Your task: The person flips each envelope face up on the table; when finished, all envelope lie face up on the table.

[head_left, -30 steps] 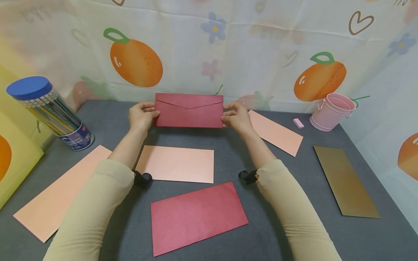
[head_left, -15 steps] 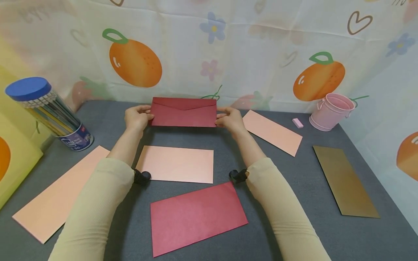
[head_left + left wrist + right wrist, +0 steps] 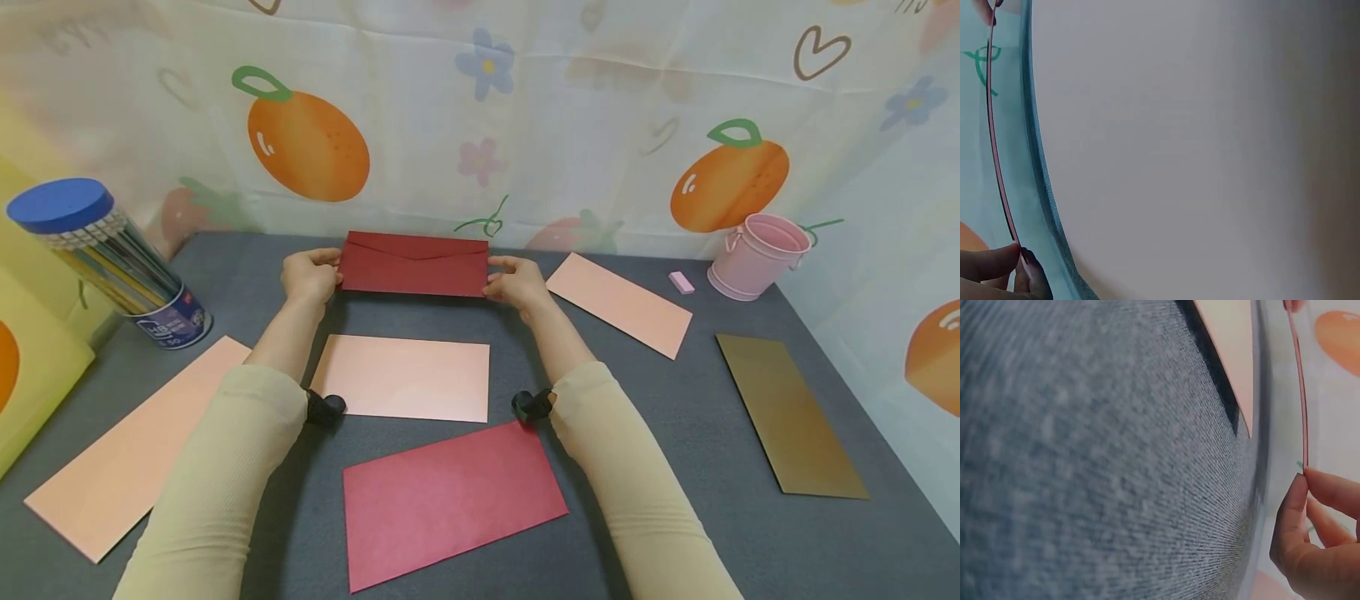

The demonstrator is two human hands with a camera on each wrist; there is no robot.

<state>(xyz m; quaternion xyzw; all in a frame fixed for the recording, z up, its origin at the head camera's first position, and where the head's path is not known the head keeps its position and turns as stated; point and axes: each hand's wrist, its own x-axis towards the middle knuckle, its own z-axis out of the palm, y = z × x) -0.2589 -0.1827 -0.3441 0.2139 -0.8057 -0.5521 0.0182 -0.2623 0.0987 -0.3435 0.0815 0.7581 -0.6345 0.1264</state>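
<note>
A dark red envelope (image 3: 414,271) with its pointed flap facing me is held near the back of the table. My left hand (image 3: 310,273) pinches its left edge and my right hand (image 3: 519,285) pinches its right edge. In the right wrist view the right hand (image 3: 1322,531) has thumb and fingertips on the thin edge of the envelope (image 3: 1302,400). The left wrist view shows the left fingers (image 3: 997,262) pinching the envelope's other end. Below it lies a pale peach envelope (image 3: 408,377), and nearer me a second red envelope (image 3: 453,504) lies tilted.
More peach envelopes lie at left (image 3: 135,458) and right (image 3: 622,304). A gold-brown envelope (image 3: 791,417) is at far right. A pink bucket (image 3: 757,258) and small pink eraser (image 3: 681,282) stand back right; a blue-lidded pencil jar (image 3: 112,258) is at left. A printed cloth (image 3: 420,125) hangs behind.
Both hands have moved the red envelope slightly left and lower toward the table, and it leans back more. The envelopes on the table have stayed put.
</note>
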